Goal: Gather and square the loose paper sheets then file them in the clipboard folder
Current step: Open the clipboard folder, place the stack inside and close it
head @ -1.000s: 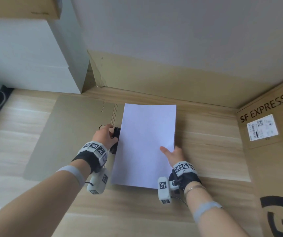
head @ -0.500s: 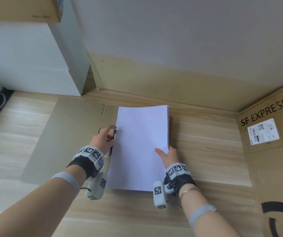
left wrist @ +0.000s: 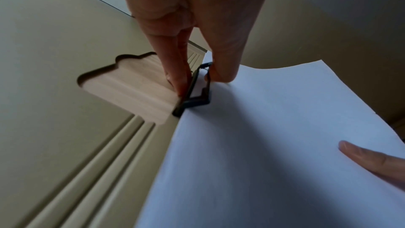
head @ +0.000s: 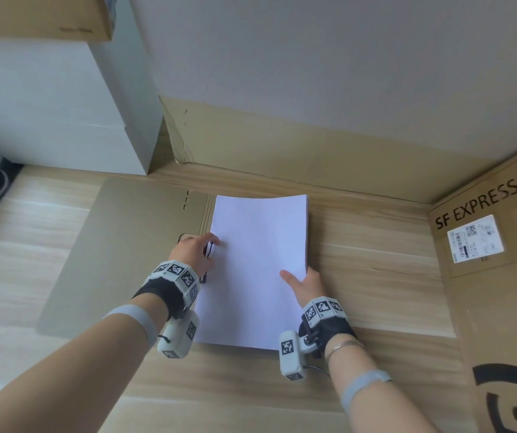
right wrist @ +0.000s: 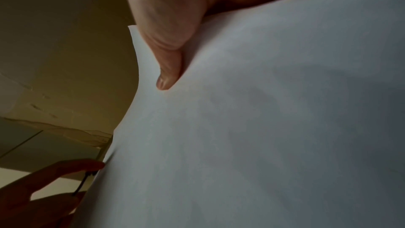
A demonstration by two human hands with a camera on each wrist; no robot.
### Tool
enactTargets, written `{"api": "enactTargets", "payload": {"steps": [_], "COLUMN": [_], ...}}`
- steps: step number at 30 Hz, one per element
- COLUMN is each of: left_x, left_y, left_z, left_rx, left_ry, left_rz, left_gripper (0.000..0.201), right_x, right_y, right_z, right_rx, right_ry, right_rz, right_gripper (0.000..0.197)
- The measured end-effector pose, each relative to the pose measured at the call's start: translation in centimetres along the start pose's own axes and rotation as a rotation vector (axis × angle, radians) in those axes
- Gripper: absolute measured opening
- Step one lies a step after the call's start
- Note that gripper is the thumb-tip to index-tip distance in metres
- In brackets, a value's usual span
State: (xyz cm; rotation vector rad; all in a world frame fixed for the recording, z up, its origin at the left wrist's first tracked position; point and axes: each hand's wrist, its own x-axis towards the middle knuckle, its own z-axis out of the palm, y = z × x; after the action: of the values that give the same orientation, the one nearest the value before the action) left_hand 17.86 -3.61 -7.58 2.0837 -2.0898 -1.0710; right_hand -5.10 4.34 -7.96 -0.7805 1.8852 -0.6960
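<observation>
Folder (head: 119,245) lies open on the table, left of the squared sheets (head: 257,270). Left hand (head: 193,253) pinches the clip (left wrist: 195,91) at their left edge; right hand (head: 305,284) grips their right edge. Clamping and closing remain, I judge.

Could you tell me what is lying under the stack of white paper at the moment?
The paper stack lies over the open folder's right side; only its spine ridges and black clip show beside it. Whatever lies beneath is covered.
</observation>
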Motion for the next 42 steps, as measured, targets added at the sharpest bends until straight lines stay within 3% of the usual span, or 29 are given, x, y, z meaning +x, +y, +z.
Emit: {"api": "enactTargets", "payload": {"steps": [18,22,26,29,34,37,39,42], "left_x": [0.0,-0.9,-2.4,-3.3,-4.7,-5.4,-5.7,-6.4], "left_y": [0.9,1.3,2.0,2.5,2.8,1.6,-0.5,-5.2], "left_z": [0.8,1.2,2.3,3.2,4.0,3.2,2.2,0.6], "left_rx": [0.027,0.065,0.076,0.088,0.061,-0.024,-0.023,0.029], "left_ry": [-0.022,-0.016,-0.038,-0.04,-0.033,0.033,0.121,0.197], "left_rz": [-0.092,-0.106,-0.115,-0.11,-0.066,-0.045,-0.104,-0.355], "left_gripper": [0.055,0.056,0.057,0.055,0.051,0.046,0.046,0.049], "right_x": [0.1,-1.1,-2.4,-2.8,-3.2,-3.3,-1.9,-2.3], "right_y": [-0.2,-0.5,0.7,1.7,2.9,3.7,5.5,5.0], "right_z": [-0.4,-2.1,-4.1,-5.1,-5.9,-5.9,-6.0,-5.6], "right_rx": [-0.085,-0.106,-0.204,-0.126,-0.016,-0.043,-0.067,-0.082], "right_ry": [-0.052,-0.054,-0.005,-0.018,0.009,0.044,0.056,0.076], "right_rz": [0.051,0.049,0.101,0.168,0.296,0.281,0.255,0.244], "right_gripper": [0.044,0.031,0.037,0.041,0.02,0.038,0.046,0.048]}}
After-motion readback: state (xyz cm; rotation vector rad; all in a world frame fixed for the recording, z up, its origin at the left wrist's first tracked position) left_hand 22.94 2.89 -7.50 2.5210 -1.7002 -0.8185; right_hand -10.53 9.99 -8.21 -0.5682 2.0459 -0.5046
